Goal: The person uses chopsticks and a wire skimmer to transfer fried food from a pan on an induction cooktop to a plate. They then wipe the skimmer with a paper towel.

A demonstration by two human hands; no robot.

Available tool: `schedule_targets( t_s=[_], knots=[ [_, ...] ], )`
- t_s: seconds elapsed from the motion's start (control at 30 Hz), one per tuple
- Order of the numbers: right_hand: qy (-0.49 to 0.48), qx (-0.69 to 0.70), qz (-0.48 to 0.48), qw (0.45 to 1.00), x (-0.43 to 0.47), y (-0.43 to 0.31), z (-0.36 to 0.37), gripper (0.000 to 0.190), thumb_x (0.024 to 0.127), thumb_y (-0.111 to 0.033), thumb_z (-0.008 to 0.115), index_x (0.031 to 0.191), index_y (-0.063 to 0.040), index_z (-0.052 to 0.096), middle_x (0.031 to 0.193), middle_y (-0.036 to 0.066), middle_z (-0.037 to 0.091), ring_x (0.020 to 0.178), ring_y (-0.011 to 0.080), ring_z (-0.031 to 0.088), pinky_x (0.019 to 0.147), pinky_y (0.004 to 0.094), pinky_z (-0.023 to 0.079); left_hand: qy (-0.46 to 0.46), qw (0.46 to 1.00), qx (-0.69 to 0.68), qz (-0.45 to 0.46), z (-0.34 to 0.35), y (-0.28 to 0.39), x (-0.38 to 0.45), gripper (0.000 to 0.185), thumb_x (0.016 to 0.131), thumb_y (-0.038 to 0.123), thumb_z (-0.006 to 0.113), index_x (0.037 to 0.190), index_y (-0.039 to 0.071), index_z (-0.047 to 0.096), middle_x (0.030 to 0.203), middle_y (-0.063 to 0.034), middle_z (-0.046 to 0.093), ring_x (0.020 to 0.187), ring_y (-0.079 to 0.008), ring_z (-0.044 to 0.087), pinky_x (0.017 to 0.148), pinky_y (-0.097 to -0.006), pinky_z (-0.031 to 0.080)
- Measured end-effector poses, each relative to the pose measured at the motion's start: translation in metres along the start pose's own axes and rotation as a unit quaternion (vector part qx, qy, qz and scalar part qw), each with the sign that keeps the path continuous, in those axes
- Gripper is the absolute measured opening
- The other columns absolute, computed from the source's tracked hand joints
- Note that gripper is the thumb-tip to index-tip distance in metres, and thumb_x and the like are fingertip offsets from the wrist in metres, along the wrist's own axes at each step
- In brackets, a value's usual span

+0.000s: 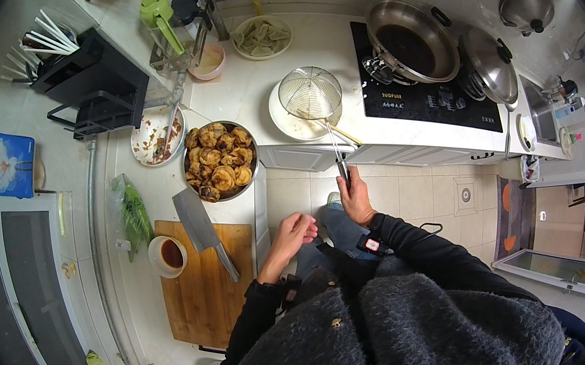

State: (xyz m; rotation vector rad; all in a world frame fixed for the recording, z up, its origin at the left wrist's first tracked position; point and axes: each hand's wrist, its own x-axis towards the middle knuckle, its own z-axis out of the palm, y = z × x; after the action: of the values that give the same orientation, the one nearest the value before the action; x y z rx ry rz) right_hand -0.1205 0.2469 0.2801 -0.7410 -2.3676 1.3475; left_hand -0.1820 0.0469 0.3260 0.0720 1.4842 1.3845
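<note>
My right hand (355,199) grips the black handle of a wire mesh strainer (310,91), whose round basket is over a white bowl (284,120) with chopsticks (342,132) leaning on its rim. Nothing shows in my left hand (294,232), its fingers loosely curled in front of my body. To its left, a steel pan of browned fried pieces (222,178) sits on the counter. Below that pan lies a cleaver (201,225), partly on a wooden cutting board (204,310), beside a bowl of dark brown liquid (171,254).
A wok with dark liquid (408,53) stands on the black cooktop (426,104), beside a lidded pan (490,65). A plate of dumplings (262,38), a pink bowl (209,61) and a bowl with food remains (158,136) stand on the counter. Bagged green vegetables (134,217) lie at left.
</note>
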Motion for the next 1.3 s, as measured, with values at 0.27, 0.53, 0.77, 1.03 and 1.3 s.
schedule_targets(
  t_s=[0.27,0.53,0.77,1.03,1.3],
  knots=[
    [0.033,0.015,-0.003,0.999,0.002,0.014,0.020,0.020,0.092,-0.012,0.052,0.107,0.001,0.046,0.069,0.022,0.053,0.061,0.0382,0.053,0.055,0.0407,0.042,0.011,1.000,0.001,-0.007,-0.006,-0.005,-0.007,0.028,0.099,0.027,0.045,0.100,0.001,0.057,0.086,-0.0042,0.060,0.078,-0.0110,0.060,0.071,-0.0236,0.051],
    [0.001,0.020,0.025,0.999,0.001,0.026,0.033,0.018,0.091,-0.012,0.053,0.102,0.000,0.046,0.069,0.024,0.054,0.065,0.0438,0.055,0.056,0.0450,0.042,0.013,1.000,-0.008,-0.013,-0.006,-0.007,-0.012,0.027,0.099,0.025,0.046,0.100,0.001,0.057,0.086,-0.0041,0.060,0.078,-0.0109,0.060,0.070,-0.0234,0.051],
    [0.004,-0.004,-0.010,1.000,0.002,0.040,0.032,0.019,0.091,-0.012,0.053,0.103,0.000,0.044,0.070,0.024,0.055,0.066,0.0442,0.055,0.056,0.0455,0.042,0.007,1.000,-0.004,-0.012,-0.007,-0.010,-0.012,0.026,0.099,0.025,0.045,0.100,0.002,0.057,0.085,-0.0039,0.060,0.078,-0.0107,0.060,0.070,-0.0232,0.051],
    [-0.006,-0.022,0.004,1.000,0.000,0.045,0.032,0.018,0.092,-0.012,0.052,0.100,-0.001,0.042,0.070,0.026,0.055,0.065,0.0455,0.054,0.055,0.0465,0.042,0.005,1.000,-0.007,-0.007,-0.007,-0.011,-0.010,0.026,0.099,0.025,0.046,0.100,0.002,0.058,0.086,-0.0043,0.061,0.078,-0.0113,0.060,0.070,-0.0237,0.051],
    [-0.040,-0.034,0.012,0.999,0.007,0.044,0.028,0.017,0.092,-0.011,0.052,0.096,-0.001,0.040,0.069,0.025,0.053,0.064,0.0451,0.054,0.055,0.0462,0.042,0.007,1.000,-0.010,-0.003,-0.004,-0.007,-0.010,0.026,0.099,0.025,0.046,0.101,0.002,0.058,0.087,-0.0046,0.061,0.078,-0.0116,0.060,0.071,-0.0243,0.051]
  ],
)
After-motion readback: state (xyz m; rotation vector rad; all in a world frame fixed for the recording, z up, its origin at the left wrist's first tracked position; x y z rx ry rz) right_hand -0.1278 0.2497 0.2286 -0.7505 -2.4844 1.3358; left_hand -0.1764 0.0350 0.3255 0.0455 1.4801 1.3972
